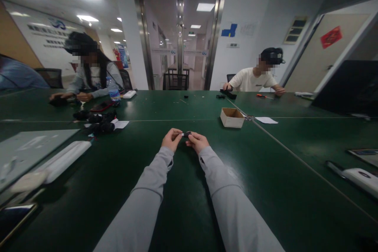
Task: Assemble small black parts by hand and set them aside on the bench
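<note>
Between my two hands, above the green table [189, 177], is a small black object with a silver end [186, 134], shaped much like a USB stick. My left hand [171, 140] pinches its silver left end between thumb and fingertips. The black right end sits in the closed fingers of my right hand [198, 141]. Fingers cover both ends, so its exact kind is hard to make out. Long grey sleeves cover both arms.
An open cardboard box [232, 119] stands ahead to the right. Black devices [102, 122] and a water bottle [113, 89] are at the left; a white device [362, 177] lies right. Co-workers [88, 69] sit across the table, one [251, 76] on the right.
</note>
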### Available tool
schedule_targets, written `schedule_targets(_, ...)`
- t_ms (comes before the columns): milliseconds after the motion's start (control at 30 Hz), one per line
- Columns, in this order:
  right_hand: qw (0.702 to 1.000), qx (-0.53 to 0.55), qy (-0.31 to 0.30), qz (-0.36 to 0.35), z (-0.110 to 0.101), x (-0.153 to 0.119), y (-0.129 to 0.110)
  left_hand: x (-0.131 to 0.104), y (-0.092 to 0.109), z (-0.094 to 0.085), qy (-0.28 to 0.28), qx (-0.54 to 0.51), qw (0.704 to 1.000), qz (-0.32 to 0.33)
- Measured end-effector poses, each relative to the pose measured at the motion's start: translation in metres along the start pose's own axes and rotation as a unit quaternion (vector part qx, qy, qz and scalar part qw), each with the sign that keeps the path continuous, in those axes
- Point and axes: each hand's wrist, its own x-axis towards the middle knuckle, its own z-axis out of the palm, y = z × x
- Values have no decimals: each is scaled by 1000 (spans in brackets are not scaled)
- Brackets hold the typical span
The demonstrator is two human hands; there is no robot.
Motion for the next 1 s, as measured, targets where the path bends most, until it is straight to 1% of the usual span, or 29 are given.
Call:
schedule_targets(67, 1000, 4, 0, 4, -1, 1, 0, -1, 1, 1, -8, -14, 1000, 19)
schedule_targets(100, 1000, 4, -2, 5, -1, 1, 0, -1, 3, 1, -8, -23, 1000, 14)
schedule_targets(133, 1000, 3, -4, 5, -1, 1, 0, -1, 4, 1, -2, -36, 999, -5)
schedule_targets(200, 1000, 0, -8, 3, 0, 0, 0, 0, 6, 2, 16, -58, 995, -74)
schedule_targets(267, 1000, -4, -14, 0, 0, 0, 1, 0, 7, 2, 20, -51, 989, -139)
schedule_targets(300, 1000, -5, -17, -2, 0, 0, 1, 0, 7, 2, 19, -38, 988, -149)
schedule_targets(333, 1000, -6, -19, -3, 0, 1, 1, 0, 7, 2, 17, -24, 990, -140)
schedule_targets(367, 1000, -6, -20, -4, 0, 1, 2, 0, 6, 2, 15, -15, 993, -116)
schedule_targets(433, 1000, -4, -13, -3, 0, 2, 2, -1, 4, 0, 2, -14, 999, -47)
schedule_targets(500, 1000, -1, -2, 4, 0, 2, 2, 0, 2, -2, -20, -8, 1000, 4)
schedule_targets(567, 1000, 0, 3, 6, 0, 2, 1, 0, 2, -4, -32, 7, 999, 24)
schedule_targets(633, 1000, -2, -1, -3, 1, 0, 1, 0, 4, -4, -22, 6, 1000, 4)
schedule_targets(767, 999, -1, -17, -29, 3, -4, 1, -1, 8, -1, 0, -39, 994, -100)
schedule_targets(800, 999, 0, -21, -31, 3, -4, 1, -1, 8, 0, 3, -41, 993, -114)
schedule_targets(833, 999, -1, -23, -31, 3, -4, 1, 0, 7, 1, 6, -39, 992, -119)
schedule_targets(900, 999, -6, -24, -26, 3, -3, 1, 0, 5, 1, 4, -25, 994, -108)
schedule_targets(1000, 1000, -14, -12, -6, 2, -1, 1, 1, 2, 0, -13, -16, 998, -56)
